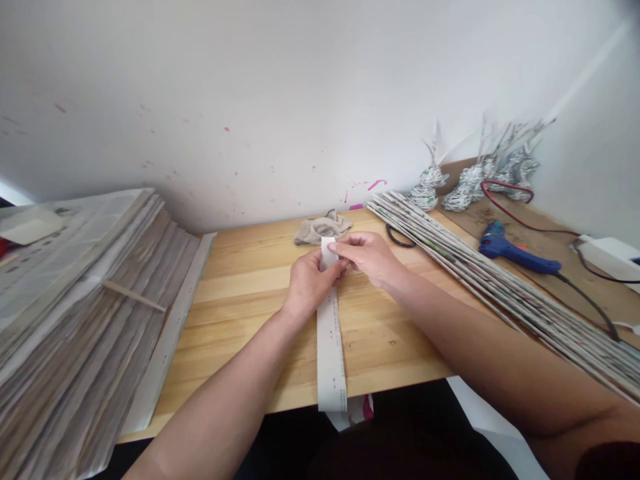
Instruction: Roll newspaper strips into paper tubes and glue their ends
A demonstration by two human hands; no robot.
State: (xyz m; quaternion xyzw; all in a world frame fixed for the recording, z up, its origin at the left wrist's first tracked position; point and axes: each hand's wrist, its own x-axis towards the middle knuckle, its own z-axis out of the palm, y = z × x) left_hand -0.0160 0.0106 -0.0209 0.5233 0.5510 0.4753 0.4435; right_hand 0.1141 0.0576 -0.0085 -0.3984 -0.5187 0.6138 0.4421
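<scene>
A long white printed paper strip (331, 353) runs up the middle of the wooden table and hangs over its front edge. Its far end is raised between my two hands. My left hand (311, 280) grips the strip from the left, thumb pressed on its face. From the right, my right hand (367, 257) pinches the same strip near its top end, thumb in front. The fingertips of both hands nearly meet there. Just behind them lies a crumpled grey-beige cloth (320, 229).
A tall stack of newspaper sheets (125, 287) fills the left side. Rolled paper sticks (480, 280) lie diagonally at right. Beyond them are a blue glue gun (520, 253) with its cord, woven paper figures (470, 187) and a white power box (613, 257). A wall stands behind.
</scene>
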